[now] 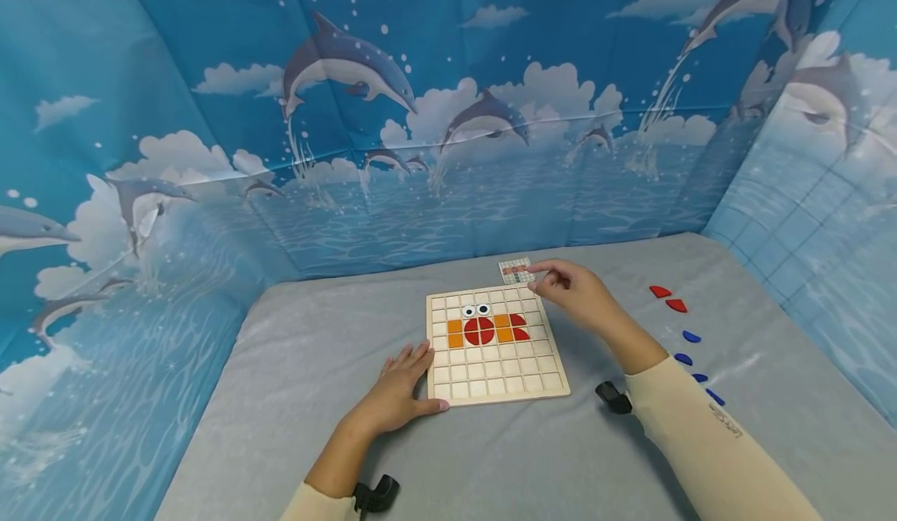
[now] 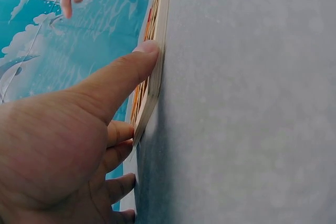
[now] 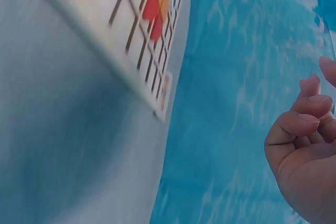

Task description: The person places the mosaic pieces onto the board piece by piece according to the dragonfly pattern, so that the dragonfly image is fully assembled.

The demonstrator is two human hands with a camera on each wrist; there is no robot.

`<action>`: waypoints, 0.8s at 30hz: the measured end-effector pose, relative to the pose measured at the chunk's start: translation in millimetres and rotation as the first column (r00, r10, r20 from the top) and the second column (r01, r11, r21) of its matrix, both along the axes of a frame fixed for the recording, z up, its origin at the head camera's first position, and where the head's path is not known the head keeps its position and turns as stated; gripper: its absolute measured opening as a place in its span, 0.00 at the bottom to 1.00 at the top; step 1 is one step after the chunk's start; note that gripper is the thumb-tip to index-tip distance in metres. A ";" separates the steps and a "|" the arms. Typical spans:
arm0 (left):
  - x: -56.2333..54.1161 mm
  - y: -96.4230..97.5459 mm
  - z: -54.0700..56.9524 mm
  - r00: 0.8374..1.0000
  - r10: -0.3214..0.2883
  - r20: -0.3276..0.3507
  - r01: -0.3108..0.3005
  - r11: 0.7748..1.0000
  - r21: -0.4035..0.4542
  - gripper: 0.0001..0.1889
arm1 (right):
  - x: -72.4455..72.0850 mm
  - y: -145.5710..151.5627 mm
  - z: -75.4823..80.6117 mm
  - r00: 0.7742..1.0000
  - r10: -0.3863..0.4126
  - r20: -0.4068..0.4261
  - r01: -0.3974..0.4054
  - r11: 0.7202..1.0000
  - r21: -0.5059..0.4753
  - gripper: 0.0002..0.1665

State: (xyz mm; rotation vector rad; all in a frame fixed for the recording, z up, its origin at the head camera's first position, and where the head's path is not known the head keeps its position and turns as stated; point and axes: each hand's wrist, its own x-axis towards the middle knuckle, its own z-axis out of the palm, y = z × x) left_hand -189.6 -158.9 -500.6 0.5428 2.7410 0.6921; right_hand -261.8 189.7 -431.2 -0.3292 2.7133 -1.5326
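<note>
A wooden grid board [image 1: 496, 369] lies on the grey cloth. It carries orange squares [image 1: 455, 339], a red circle [image 1: 480, 332] made of quarter pieces, more red quarter pieces [image 1: 520, 334] at the right, and two round eye pieces [image 1: 483, 310]. My left hand [image 1: 395, 395] touches the board's near-left corner, thumb on the near edge and extended fingers along the left side. Over the far right corner hovers my right hand [image 1: 575, 293], holding nothing, its index finger extended toward a small pattern card [image 1: 515, 275] and its other fingers loosely curled.
Two red quarter pieces [image 1: 676, 305] lie on the cloth to the right. Nearer, several blue pieces [image 1: 691, 336] form a loose row, partly behind the right forearm. A dolphin-print curtain [image 1: 420, 217] rises behind the table's far edge.
</note>
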 end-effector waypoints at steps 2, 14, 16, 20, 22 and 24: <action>0.4 -0.3 -0.4 1.000 -0.003 0.000 0.003 1.000 -0.001 0.51 | 1.4 11.7 -0.8 1.000 -0.029 0.011 0.029 1.000 -0.001 0.26; 1.0 0.6 1.7 1.000 -0.001 -0.001 0.001 1.000 0.010 0.51 | 10.1 83.0 -9.0 0.967 -0.227 0.118 0.226 0.974 0.026 0.35; 1.2 0.9 2.2 1.000 0.004 0.000 -0.004 1.000 0.008 0.51 | 9.7 94.7 -13.1 0.955 -0.261 0.140 0.258 0.965 0.041 0.36; 1.4 1.4 2.5 1.000 0.007 -0.001 -0.007 1.000 0.018 0.51 | 8.7 115.7 -21.0 0.932 -0.306 0.194 0.304 0.952 0.039 0.40; 1.8 1.6 2.7 1.000 0.008 0.000 -0.008 1.000 0.019 0.51 | 8.8 124.8 -24.3 0.917 -0.333 0.218 0.333 0.942 0.038 0.43; 2.1 1.9 2.8 1.000 0.007 0.002 -0.007 1.000 0.018 0.51 | 9.2 133.5 -27.6 0.904 -0.353 0.241 0.356 0.934 0.036 0.44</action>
